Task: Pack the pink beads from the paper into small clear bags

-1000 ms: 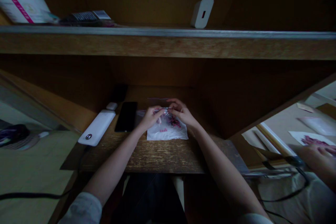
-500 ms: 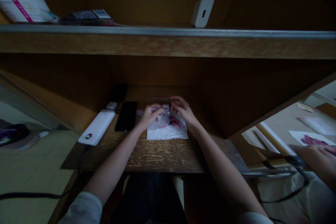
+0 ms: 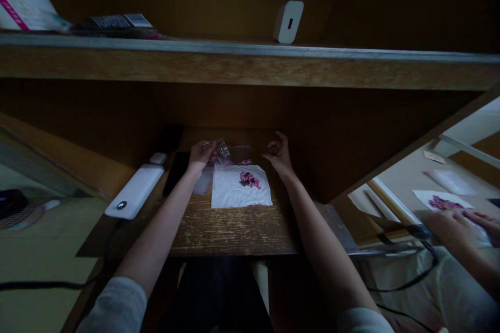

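Note:
My left hand [image 3: 201, 157] is closed on a small clear plastic bag [image 3: 222, 156] at the far left corner of a white paper sheet [image 3: 230, 199]. A pile of small pink pieces [image 3: 250, 180] lies on the sheet, too small to name exactly. Just beyond it, more pink pieces [image 3: 246, 162] sit by another clear plastic bag [image 3: 239, 152]. To the right of the sheet, my right hand [image 3: 279, 155] is raised with its fingers bent and apart, and nothing shows in it.
A phone [image 3: 174, 171] lies partly under my left forearm, beside a white power bank [image 3: 135, 191] with a cable. Overhead, a shelf [image 3: 250, 67] carries a white charger [image 3: 289, 22]. At right, a co-worker's hands [image 3: 455, 226] are near pink pieces [image 3: 443, 203] on paper.
My hands have moved apart: the left, with the plastic bag, went left, and the right drew away from the pink pile, which is now uncovered. The view shifted slightly.

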The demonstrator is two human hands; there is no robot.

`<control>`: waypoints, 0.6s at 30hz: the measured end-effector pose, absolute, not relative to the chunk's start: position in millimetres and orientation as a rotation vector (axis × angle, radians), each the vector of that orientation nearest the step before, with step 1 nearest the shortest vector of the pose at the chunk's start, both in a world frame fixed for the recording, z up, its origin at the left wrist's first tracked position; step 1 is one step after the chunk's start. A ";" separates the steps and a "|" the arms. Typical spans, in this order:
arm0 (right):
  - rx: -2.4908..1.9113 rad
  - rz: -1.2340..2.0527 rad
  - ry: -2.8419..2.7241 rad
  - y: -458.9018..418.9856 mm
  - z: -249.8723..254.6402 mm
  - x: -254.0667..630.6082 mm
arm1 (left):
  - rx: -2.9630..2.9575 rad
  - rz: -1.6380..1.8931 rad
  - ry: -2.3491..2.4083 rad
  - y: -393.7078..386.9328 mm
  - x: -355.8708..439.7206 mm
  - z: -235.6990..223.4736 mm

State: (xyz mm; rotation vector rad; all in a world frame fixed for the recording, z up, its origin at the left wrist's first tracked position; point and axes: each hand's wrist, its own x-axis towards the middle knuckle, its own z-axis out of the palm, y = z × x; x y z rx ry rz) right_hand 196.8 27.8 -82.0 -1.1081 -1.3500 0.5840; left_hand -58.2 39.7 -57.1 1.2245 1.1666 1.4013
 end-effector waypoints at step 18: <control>-1.327 0.594 -1.595 30.9 -92.7 199.9 | 1.966 1.188 1.312 106.3 -54.6 -75.6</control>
